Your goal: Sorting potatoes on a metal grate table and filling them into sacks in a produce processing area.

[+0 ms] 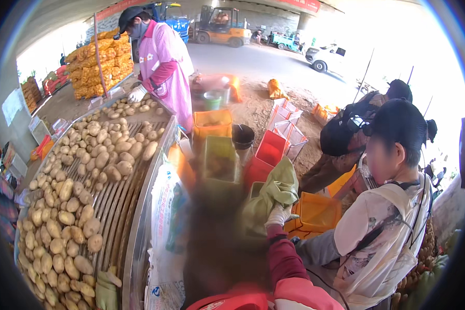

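My right hand [278, 216], in a white glove below a maroon sleeve, grips a crumpled pale green woven sack [281, 182]. The sack bunches up above the hand, and its lower part is blurred. Close to the hand on the right is an orange plastic crate [319, 211]. Red crates [271, 147] stand just beyond the sack. My left hand is out of view. To the left, many potatoes [68, 232] lie on a slatted sorting table [120, 217] with a metal side rail. A dark blur hides the ground in front of me.
A white printed sack [162, 228] hangs along the table's rail. A co-worker in pink [170, 66] handles potatoes at the far end. Another person in a dark cap [387, 217] is close on my right, with one bending behind. Green-yellow [219, 157] and orange [213, 120] crates stand ahead.
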Tool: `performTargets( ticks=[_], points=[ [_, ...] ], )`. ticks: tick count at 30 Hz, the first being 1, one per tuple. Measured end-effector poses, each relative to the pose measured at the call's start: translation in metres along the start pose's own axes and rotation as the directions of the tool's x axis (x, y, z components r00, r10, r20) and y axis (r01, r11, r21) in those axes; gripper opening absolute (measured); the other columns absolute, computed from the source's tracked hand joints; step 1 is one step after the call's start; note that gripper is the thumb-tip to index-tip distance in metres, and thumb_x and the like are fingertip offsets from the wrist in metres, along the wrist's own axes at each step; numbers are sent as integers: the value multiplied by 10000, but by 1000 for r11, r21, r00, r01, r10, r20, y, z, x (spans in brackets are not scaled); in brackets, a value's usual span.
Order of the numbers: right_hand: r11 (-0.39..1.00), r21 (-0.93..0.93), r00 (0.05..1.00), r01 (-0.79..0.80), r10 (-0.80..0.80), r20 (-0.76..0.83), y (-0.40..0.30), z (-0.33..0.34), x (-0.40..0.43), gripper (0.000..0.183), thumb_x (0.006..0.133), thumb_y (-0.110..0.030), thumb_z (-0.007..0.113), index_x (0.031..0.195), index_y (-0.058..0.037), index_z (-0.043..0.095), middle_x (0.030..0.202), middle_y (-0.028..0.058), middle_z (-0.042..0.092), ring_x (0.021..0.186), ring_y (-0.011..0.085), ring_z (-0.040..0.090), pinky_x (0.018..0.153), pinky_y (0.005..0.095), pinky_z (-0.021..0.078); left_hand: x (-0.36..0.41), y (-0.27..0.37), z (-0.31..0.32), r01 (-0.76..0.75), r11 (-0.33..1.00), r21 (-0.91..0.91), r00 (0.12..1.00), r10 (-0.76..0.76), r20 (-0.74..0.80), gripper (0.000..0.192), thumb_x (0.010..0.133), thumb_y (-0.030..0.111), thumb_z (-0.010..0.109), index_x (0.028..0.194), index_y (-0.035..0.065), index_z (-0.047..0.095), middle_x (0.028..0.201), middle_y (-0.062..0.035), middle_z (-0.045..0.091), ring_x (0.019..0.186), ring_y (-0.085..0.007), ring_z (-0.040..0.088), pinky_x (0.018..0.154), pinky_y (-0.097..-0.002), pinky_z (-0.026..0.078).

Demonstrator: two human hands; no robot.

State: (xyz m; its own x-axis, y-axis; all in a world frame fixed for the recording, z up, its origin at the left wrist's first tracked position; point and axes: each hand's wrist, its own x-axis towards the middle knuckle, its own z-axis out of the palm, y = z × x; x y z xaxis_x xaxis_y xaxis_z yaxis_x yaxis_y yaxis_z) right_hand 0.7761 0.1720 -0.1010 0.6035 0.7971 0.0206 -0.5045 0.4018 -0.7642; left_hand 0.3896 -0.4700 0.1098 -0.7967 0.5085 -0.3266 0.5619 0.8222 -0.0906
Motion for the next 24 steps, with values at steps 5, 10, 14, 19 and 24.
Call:
performTargets(
  ticks=[5,10,14,19,24],
  points=[
    [578,-800,961,162,-275,-4,55,-25,34,496,829,-109,642,1288,5,492,1194,199,577,1113,335,549,985,363,421,55,44,0,31,999,-10,999,-30,30,800,778,510,685,1353,8,442,1210,-248,569,1118,-383,557,956,-429,442],
    [81,-964,960,253,104,261,85,-66,18,389,839,-168,578,1200,-28,540,1159,221,555,1087,393,529,942,443,431,70,46,2,166,985,52,981,-170,94,826,767,504,695,1378,24,414,1249,-238,550,1149,-369,541,976,-413,430],
    [-221,-972,947,77,322,2,122,-94,28,393,839,-237,614,1193,-72,566,1193,201,601,1102,394,568,927,453,468,66,48,3,286,953,97,942,-298,154,848,759,499,703,1399,37,392,1279,-229,534,1174,-358,528,992,-401,421],
    [-519,-760,747,392,661,-66,139,-133,69,394,831,-205,630,1208,-90,603,1184,208,626,1108,363,593,934,428,481,62,63,2,408,899,163,876,-435,206,879,749,493,712,1424,52,365,1318,-219,514,1206,-344,511,1012,-385,409],
    [-196,-140,199,971,980,9,162,-171,27,300,925,-173,447,1074,-111,700,1102,107,682,1056,247,640,890,352,502,51,72,3,511,830,222,794,-555,246,912,738,488,722,1450,68,337,1356,-209,495,1237,-331,495,1032,-369,398]
  ],
)
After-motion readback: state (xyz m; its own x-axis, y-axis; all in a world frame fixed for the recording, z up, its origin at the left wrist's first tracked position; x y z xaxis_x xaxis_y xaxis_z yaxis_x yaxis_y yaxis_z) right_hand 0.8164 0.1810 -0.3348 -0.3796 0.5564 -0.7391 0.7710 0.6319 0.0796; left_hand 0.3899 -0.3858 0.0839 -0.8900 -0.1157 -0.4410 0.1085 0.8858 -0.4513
